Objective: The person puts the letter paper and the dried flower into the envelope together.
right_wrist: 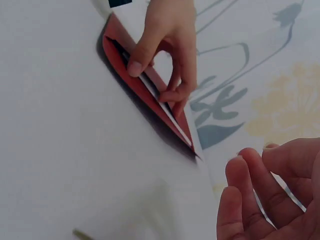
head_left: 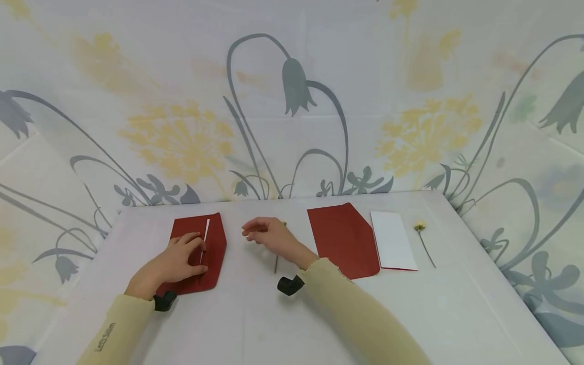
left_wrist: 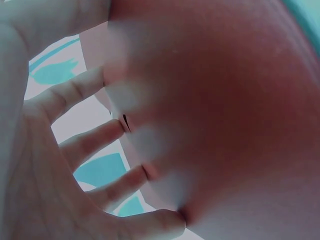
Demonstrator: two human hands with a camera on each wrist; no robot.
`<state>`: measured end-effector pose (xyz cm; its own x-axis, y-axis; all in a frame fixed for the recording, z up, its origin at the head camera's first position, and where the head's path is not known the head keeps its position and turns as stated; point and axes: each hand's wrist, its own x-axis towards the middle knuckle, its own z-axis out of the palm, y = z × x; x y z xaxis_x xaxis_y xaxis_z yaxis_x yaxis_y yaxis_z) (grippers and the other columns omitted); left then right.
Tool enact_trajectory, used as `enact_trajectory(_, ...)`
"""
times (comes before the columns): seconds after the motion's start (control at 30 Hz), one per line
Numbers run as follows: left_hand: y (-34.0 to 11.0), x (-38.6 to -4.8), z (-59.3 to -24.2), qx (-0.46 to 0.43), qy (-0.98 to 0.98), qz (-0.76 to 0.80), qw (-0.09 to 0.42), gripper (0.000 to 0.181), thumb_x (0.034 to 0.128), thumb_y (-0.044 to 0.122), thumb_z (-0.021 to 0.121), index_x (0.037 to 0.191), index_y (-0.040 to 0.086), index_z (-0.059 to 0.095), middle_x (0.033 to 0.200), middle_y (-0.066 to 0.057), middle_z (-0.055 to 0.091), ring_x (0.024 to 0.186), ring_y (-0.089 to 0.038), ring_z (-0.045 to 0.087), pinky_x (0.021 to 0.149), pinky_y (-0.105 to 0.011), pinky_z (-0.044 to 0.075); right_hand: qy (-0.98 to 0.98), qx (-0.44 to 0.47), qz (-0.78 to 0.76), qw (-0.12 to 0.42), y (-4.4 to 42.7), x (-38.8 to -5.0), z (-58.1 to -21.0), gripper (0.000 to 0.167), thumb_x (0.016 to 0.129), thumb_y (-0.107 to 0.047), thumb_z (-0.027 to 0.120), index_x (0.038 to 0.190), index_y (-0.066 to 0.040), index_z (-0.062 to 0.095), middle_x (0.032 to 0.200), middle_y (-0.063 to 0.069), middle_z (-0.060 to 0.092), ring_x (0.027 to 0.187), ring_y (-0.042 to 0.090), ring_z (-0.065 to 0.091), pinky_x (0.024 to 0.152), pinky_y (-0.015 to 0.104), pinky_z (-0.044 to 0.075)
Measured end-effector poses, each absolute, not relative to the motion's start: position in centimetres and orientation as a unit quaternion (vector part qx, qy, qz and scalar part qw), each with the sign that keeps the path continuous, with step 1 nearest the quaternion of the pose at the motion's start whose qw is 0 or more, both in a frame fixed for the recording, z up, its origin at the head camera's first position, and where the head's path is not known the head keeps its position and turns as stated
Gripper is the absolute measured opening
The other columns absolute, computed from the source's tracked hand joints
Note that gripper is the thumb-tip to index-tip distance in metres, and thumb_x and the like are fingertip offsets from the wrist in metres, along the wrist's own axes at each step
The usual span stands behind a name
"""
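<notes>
My left hand [head_left: 179, 257] rests its spread fingertips and thumb on a red envelope [head_left: 217, 253] at the left of the table. A narrow strip of a white card [head_left: 207, 230] shows at the envelope's opening, beside those fingers. In the left wrist view the fingers [left_wrist: 85, 145] reach the envelope's blurred surface [left_wrist: 250, 125]. My right hand [head_left: 276, 237] hovers mid-table, fingers loosely bent, holding nothing. Below it lies a dried flower with a thin stem [head_left: 276, 264]; the hand and forearm hide most of it. The right wrist view shows the envelope [right_wrist: 132, 70] gaping slightly around the card's edge.
A second red envelope [head_left: 342, 238] lies right of centre on the white table [head_left: 255, 324]. Against its right edge is a white folded card [head_left: 393, 241] with a red lower edge. Farther right lies a yellow dried flower [head_left: 420, 226]. Floral-patterned cloth [head_left: 292, 142] stands behind the table.
</notes>
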<state>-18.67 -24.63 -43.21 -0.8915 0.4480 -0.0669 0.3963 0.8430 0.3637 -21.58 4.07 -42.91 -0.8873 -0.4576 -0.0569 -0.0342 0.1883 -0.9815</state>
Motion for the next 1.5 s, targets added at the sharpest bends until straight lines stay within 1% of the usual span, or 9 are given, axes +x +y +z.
enact_trajectory(0.13, -24.7, -18.7, -43.1, 0.229, 0.955, 0.178, 0.067, 0.036, 0.0812, 0.025, 0.080, 0.105, 0.013, 0.056, 0.140, -0.030, 0.043, 0.131, -0.050, 0.036, 0.104, -0.069, 0.029, 0.767, -0.152, -0.602, 0.162, 6.1, -21.9, -43.2, 0.024, 0.099, -0.008, 0.061, 0.122, -0.002, 0.066, 0.114, 0.011, 0.070, 0.102, 0.021, 0.066, 0.090, 0.042, 0.053)
enact_trajectory(0.23, -24.7, -18.7, -42.9, 0.229, 0.953, 0.185, 0.067, 0.034, 0.0818, 0.023, 0.078, 0.105, 0.012, 0.055, 0.140, -0.030, 0.043, 0.131, -0.050, 0.037, 0.104, -0.069, 0.029, 0.785, -0.134, -0.587, 0.149, 7.5, -22.0, -43.4, 0.023, 0.098, -0.008, 0.062, 0.120, -0.004, 0.067, 0.114, 0.013, 0.070, 0.102, 0.026, 0.066, 0.085, 0.038, 0.055)
enact_trajectory(0.43, -24.9, -18.7, -42.8, 0.229, 0.952, 0.191, 0.062, 0.030, 0.0824, 0.017, 0.073, 0.105, 0.011, 0.055, 0.140, -0.031, 0.043, 0.131, -0.049, 0.037, 0.105, -0.067, 0.028, 0.843, -0.098, -0.521, 0.098, 9.5, -22.3, -44.5, 0.016, 0.096, -0.012, 0.066, 0.112, -0.011, 0.072, 0.102, 0.001, 0.070, 0.090, 0.019, 0.063, 0.071, 0.030, 0.053)
enact_trajectory(0.6, -24.9, -18.8, -43.0, 0.224, 0.954, 0.191, 0.064, 0.031, 0.0823, 0.018, 0.074, 0.106, 0.012, 0.055, 0.140, -0.030, 0.043, 0.131, -0.050, 0.037, 0.104, -0.068, 0.030, 0.867, -0.087, -0.483, 0.080, 10.3, -22.6, -45.3, 0.014, 0.094, -0.011, 0.068, 0.106, -0.015, 0.073, 0.096, -0.004, 0.067, 0.091, 0.015, 0.061, 0.075, 0.029, 0.050)
enact_trajectory(0.73, -24.9, -18.8, -43.0, 0.219, 0.954, 0.191, 0.069, 0.032, 0.0824, 0.019, 0.075, 0.107, 0.012, 0.055, 0.141, -0.030, 0.042, 0.131, -0.051, 0.036, 0.102, -0.069, 0.031, 0.872, -0.099, -0.472, 0.091, 10.7, -22.8, -45.7, 0.023, 0.091, -0.006, 0.068, 0.110, -0.016, 0.072, 0.097, -0.002, 0.065, 0.093, 0.017, 0.060, 0.079, 0.031, 0.050)
enact_trajectory(0.93, -24.7, -18.6, -42.9, 0.208, 0.956, 0.191, 0.080, 0.033, 0.0820, 0.020, 0.075, 0.107, 0.013, 0.056, 0.143, -0.030, 0.041, 0.130, -0.055, 0.033, 0.099, -0.071, 0.035, 0.892, -0.140, -0.416, 0.106, 11.1, -23.1, -46.0, 0.040, 0.089, 0.003, 0.059, 0.117, -0.022, 0.074, 0.101, -0.002, 0.062, 0.094, 0.016, 0.057, 0.083, 0.032, 0.049)
enact_trajectory(1.2, -24.6, -18.7, -42.9, 0.195, 0.958, 0.185, 0.099, 0.035, 0.0805, 0.023, 0.077, 0.107, 0.014, 0.055, 0.145, -0.030, 0.037, 0.130, -0.057, 0.029, 0.096, -0.071, 0.037, 0.903, -0.166, -0.380, 0.113, 10.6, -22.9, -45.8, 0.026, 0.092, -0.009, 0.065, 0.114, -0.019, 0.075, 0.091, -0.005, 0.061, 0.085, 0.013, 0.055, 0.077, 0.029, 0.047)
enact_trajectory(1.37, -24.6, -18.8, -43.0, 0.198, 0.957, 0.189, 0.097, 0.040, 0.0794, 0.030, 0.080, 0.107, 0.014, 0.055, 0.145, -0.030, 0.038, 0.130, -0.057, 0.029, 0.098, -0.071, 0.036, 0.913, -0.165, -0.363, 0.090, 10.3, -22.9, -46.2, 0.017, 0.090, -0.009, 0.066, 0.100, -0.018, 0.076, 0.088, -0.004, 0.061, 0.084, 0.014, 0.054, 0.078, 0.030, 0.047)
enact_trajectory(1.5, -24.6, -18.7, -42.9, 0.197, 0.957, 0.191, 0.097, 0.043, 0.0789, 0.034, 0.081, 0.108, 0.013, 0.055, 0.145, -0.029, 0.038, 0.131, -0.056, 0.028, 0.098, -0.071, 0.036, 0.915, -0.155, -0.364, 0.075, 10.0, -23.1, -46.8, 0.010, 0.087, -0.011, 0.071, 0.092, -0.019, 0.072, 0.088, -0.005, 0.061, 0.084, 0.013, 0.056, 0.078, 0.029, 0.047)
